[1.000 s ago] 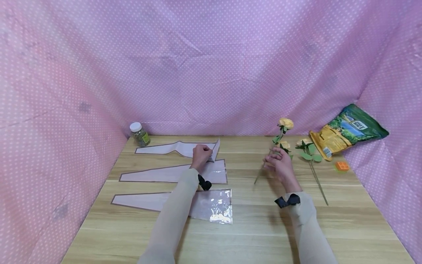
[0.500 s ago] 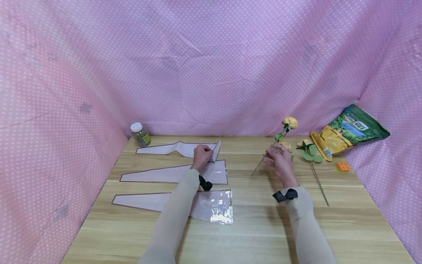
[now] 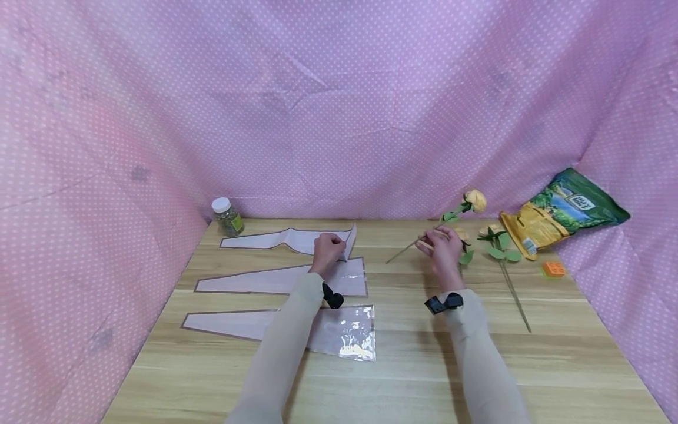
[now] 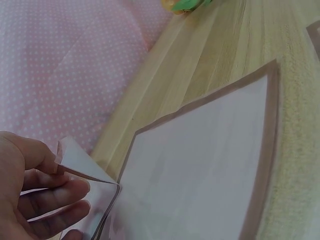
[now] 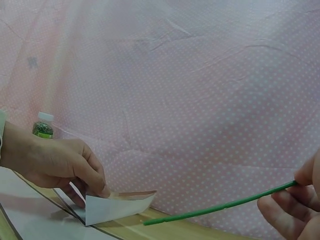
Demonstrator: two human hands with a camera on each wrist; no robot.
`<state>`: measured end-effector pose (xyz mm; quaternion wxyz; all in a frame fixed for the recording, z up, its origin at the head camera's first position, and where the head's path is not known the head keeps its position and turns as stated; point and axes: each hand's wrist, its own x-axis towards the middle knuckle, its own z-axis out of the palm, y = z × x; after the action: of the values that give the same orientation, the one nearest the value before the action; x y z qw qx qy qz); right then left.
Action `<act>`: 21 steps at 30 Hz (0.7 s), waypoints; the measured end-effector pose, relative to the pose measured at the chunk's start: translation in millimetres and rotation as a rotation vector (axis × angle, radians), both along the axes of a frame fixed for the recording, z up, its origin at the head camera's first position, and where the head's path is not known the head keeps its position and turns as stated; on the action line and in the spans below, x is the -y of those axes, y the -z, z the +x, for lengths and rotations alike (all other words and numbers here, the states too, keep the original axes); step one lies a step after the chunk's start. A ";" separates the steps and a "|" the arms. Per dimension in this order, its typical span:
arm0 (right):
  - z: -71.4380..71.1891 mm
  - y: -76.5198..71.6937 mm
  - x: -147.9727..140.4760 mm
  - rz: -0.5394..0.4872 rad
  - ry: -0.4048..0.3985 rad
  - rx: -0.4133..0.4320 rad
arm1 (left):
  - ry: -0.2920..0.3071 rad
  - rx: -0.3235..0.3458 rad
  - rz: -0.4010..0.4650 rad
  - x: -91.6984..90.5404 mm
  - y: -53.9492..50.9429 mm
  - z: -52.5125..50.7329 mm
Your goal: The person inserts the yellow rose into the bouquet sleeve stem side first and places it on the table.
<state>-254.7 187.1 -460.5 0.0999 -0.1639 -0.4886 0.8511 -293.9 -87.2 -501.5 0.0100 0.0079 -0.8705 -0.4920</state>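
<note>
My left hand pinches the lifted wide end of the farthest tapered sleeve; in the left wrist view its edge lies between thumb and fingers. The right hand holds a yellow rose by its stem, above the table. The bloom points up and right, and the stem slants down to the left. In the right wrist view the green stem reaches toward the raised flap, not touching it. Two more roses lie on the table, one partly behind the right hand, another farther right.
Two more tapered sleeves lie flat nearer me, partly under the left arm. A white-capped jar stands at the back left. At the right are a green and yellow bag and an orange block. Pink dotted cloth surrounds the table.
The right hand has moved slightly left, and the rose has tilted: its bloom swung right while the stem's lower end rose and moved left. The left hand keeps its pinch on the sleeve.
</note>
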 end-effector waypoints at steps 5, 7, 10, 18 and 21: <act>-6.0 1.5 7.2 -0.031 0.052 0.003 | -0.008 -0.022 -0.008 -2.4 2.9 -0.2; -8.0 2.5 9.8 -0.036 0.061 -0.006 | -0.010 -0.029 -0.006 -3.6 3.5 0.5; -10.6 5.0 13.6 -0.029 0.073 -0.015 | -0.011 -0.041 -0.013 -5.5 4.5 1.3; -19.7 12.6 28.7 -0.046 0.159 -0.053 | -0.040 -0.070 -0.038 -9.0 6.4 3.2; -23.7 15.2 35.5 -0.068 0.194 -0.062 | -0.054 -0.078 -0.051 -10.7 6.7 4.1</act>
<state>-278.4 151.6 -475.7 0.1912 -0.1872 -0.4379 0.8583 -289.8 -76.6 -508.2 0.0575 0.0119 -0.8811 -0.4692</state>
